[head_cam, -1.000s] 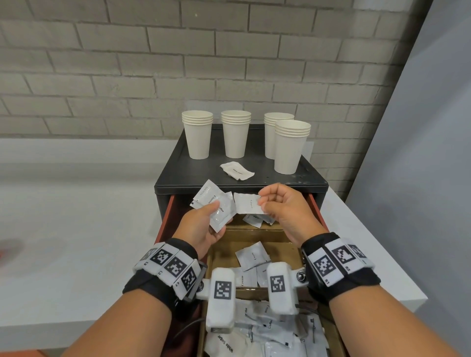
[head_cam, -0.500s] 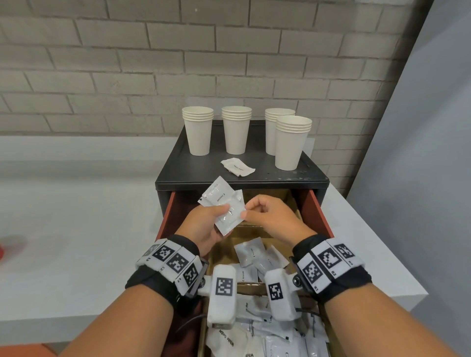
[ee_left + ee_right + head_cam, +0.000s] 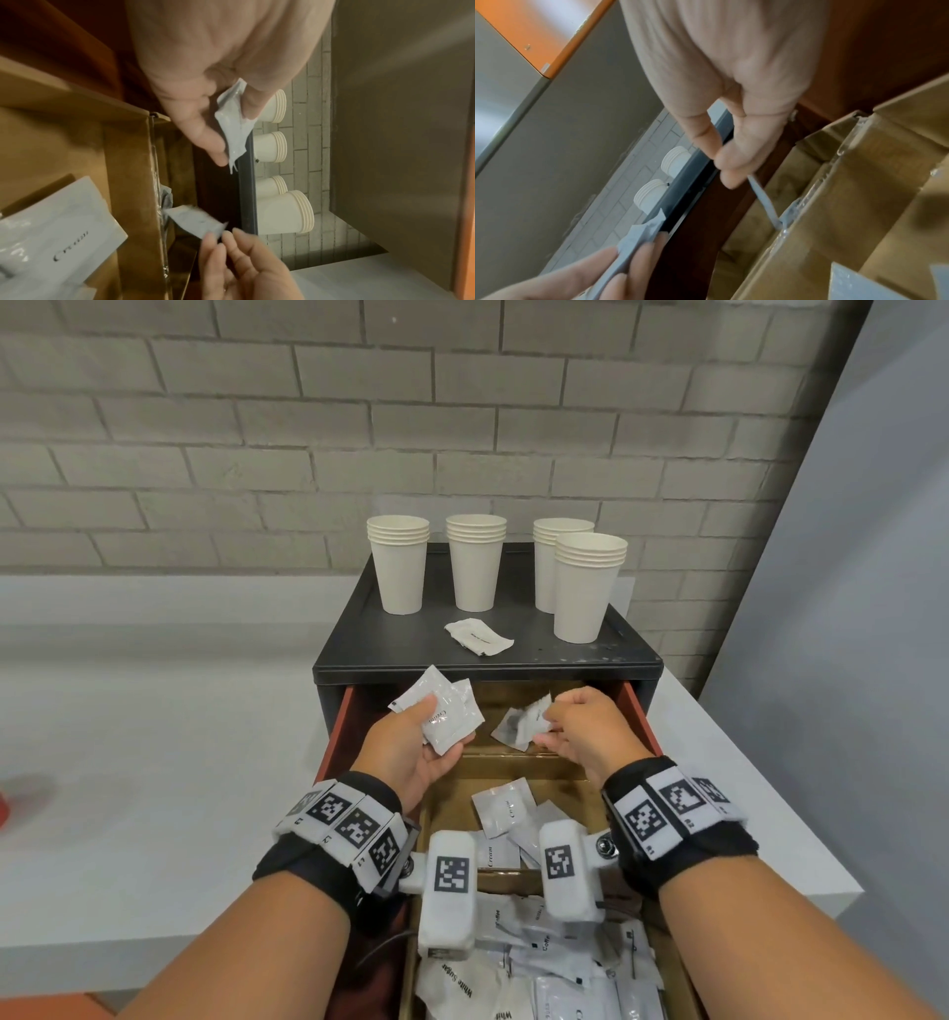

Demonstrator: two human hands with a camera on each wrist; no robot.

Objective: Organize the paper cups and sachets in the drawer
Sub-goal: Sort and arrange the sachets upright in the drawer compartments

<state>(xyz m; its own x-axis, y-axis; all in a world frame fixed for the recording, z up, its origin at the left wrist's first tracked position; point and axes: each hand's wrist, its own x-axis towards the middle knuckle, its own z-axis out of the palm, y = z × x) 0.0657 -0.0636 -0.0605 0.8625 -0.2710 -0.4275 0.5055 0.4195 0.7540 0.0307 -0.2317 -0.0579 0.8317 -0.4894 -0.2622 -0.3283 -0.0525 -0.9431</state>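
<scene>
My left hand [image 3: 434, 734] grips a small fan of white cream sachets [image 3: 444, 711] above the back left of the open drawer [image 3: 639, 711]. To its right, my right hand [image 3: 547, 726] pinches a single crumpled sachet [image 3: 516, 724] low over the drawer's rearmost cardboard compartment. In the right wrist view the pinched sachet [image 3: 763, 198] hangs down to the divider edge. The left wrist view shows the held sachets [image 3: 233, 125] edge-on. Stacks of paper cups [image 3: 398, 567] [image 3: 475, 564] [image 3: 588, 585] stand on the black cabinet top [image 3: 565, 654].
One loose sachet [image 3: 477, 636] lies on the cabinet top in front of the cups. Cream sachets [image 3: 500, 806] lie in the drawer's middle compartment; coffee and sugar sachets [image 3: 539, 968] fill the front one. A white counter [image 3: 154, 762] flanks the cabinet; a grey wall stands at right.
The right hand met the left hand's bundle, then drew away to the right and down to the back compartment, where it now pinches a sachet. The left hand barely moved.
</scene>
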